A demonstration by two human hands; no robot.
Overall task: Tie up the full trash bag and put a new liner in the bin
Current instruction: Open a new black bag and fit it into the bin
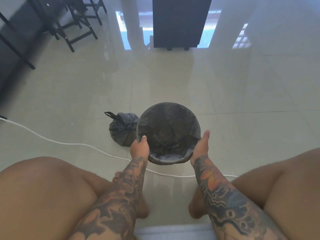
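Fingers of the left hand grip the lined bin rim, right hand flat opposite — press the liner snug all round; tied bag sits beyond left fingers.

The tied bag sits right against the bin's left side, so that side is blocked. A white cord runs across the floor near the bin. Beyond and right of the bin the floor is open.
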